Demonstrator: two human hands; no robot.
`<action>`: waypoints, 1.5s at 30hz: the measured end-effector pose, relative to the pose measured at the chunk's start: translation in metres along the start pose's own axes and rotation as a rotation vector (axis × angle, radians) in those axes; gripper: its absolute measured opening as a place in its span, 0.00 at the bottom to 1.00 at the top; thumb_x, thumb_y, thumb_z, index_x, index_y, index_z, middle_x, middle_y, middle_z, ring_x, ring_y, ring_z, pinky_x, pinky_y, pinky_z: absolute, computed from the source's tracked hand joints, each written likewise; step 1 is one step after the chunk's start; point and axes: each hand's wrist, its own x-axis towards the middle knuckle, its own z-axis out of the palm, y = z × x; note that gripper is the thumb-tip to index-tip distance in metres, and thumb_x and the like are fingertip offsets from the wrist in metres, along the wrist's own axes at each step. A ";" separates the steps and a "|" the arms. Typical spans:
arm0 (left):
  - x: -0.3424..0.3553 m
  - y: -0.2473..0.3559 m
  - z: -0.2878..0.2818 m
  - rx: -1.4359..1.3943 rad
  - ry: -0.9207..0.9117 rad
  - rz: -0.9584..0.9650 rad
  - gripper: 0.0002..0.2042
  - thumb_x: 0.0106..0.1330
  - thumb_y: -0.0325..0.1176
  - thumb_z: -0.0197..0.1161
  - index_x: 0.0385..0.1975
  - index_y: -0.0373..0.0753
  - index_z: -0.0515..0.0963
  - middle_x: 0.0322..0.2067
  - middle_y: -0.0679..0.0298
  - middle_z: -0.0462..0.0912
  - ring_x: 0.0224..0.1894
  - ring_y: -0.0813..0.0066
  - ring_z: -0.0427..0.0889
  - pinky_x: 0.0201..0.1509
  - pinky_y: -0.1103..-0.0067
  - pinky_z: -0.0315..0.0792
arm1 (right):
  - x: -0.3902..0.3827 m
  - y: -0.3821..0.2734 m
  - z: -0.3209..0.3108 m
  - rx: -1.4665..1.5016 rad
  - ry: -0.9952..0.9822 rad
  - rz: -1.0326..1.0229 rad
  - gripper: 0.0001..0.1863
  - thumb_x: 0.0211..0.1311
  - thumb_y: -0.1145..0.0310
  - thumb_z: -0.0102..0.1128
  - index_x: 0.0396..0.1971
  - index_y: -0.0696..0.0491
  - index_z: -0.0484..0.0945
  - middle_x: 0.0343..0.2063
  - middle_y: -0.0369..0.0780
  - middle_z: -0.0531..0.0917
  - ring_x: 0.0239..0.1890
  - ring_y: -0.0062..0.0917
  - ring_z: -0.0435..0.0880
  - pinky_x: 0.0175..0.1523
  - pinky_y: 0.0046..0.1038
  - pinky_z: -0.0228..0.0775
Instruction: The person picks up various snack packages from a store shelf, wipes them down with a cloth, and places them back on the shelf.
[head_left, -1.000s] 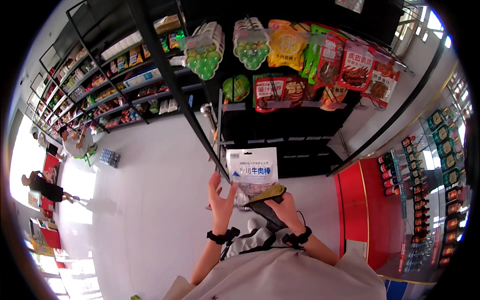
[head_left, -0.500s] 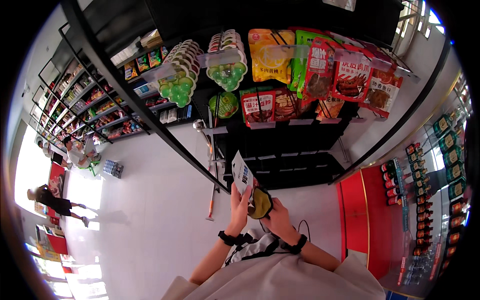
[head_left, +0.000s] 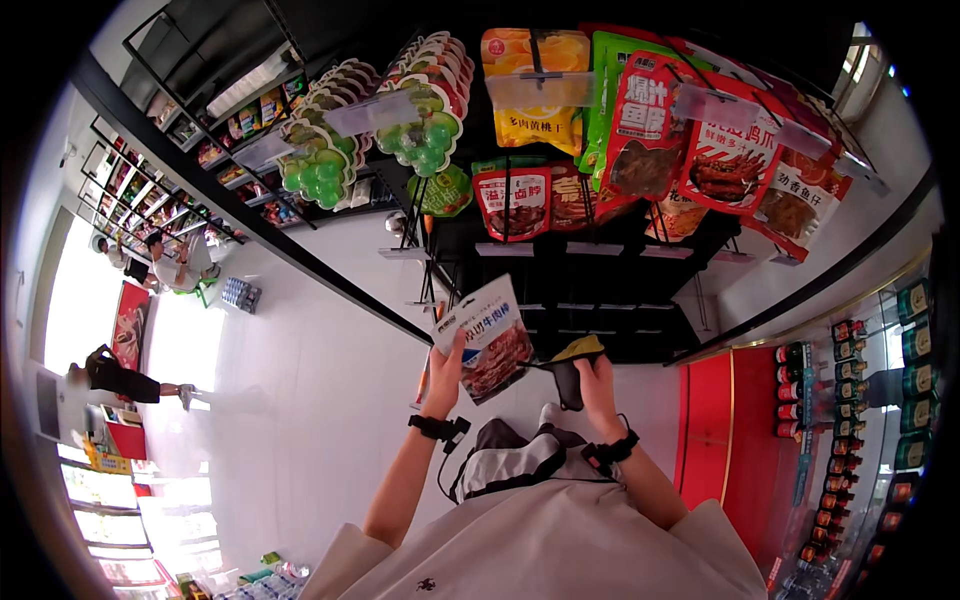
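Observation:
My left hand (head_left: 444, 385) grips the left edge of a flat snack bag (head_left: 488, 345), white on top with a picture of meat strips below. The bag is tilted, its front facing up at me. In my right hand (head_left: 599, 395) a soft, folded cloth (head_left: 568, 382), black with a yellow side, hangs from closed fingers. Its near corner reaches the bag's right edge; whether they touch I cannot tell. Both hands are in front of the black shelf rack, below the hanging snack bags (head_left: 643, 130).
Green grape-shaped packs (head_left: 420, 140) and a yellow bag (head_left: 535, 90) hang from the rack. Its black post (head_left: 270, 225) slants down on the left. To the right stand a red cabinet (head_left: 735, 430) and rows of bottles (head_left: 845, 410). People are farther off at left.
My hands have moved apart, the right one carrying the cloth away to the right. The snack bag has turned its front toward me. My view has shifted a little.

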 end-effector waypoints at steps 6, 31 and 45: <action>0.034 0.007 0.017 0.014 -0.123 -0.161 0.24 0.77 0.49 0.63 0.56 0.30 0.77 0.42 0.58 0.89 0.33 0.78 0.88 0.25 0.84 0.78 | 0.044 -0.002 -0.005 -0.037 -0.195 0.063 0.12 0.66 0.67 0.62 0.43 0.59 0.80 0.37 0.38 0.85 0.41 0.25 0.82 0.47 0.29 0.73; 0.122 -0.006 0.047 0.134 -0.165 -0.147 0.18 0.78 0.43 0.63 0.49 0.29 0.82 0.42 0.60 0.89 0.40 0.80 0.86 0.42 0.80 0.79 | 0.117 0.009 0.044 -0.119 -0.132 0.002 0.15 0.72 0.60 0.69 0.40 0.59 0.83 0.29 0.38 0.88 0.30 0.22 0.85 0.38 0.27 0.75; 0.138 -0.013 0.043 0.087 -0.159 -0.003 0.14 0.74 0.38 0.69 0.43 0.30 0.85 0.35 0.65 0.89 0.34 0.83 0.84 0.34 0.83 0.77 | 0.121 0.001 0.057 -0.090 -0.067 -0.021 0.14 0.72 0.63 0.68 0.42 0.60 0.82 0.33 0.36 0.88 0.35 0.19 0.83 0.41 0.25 0.74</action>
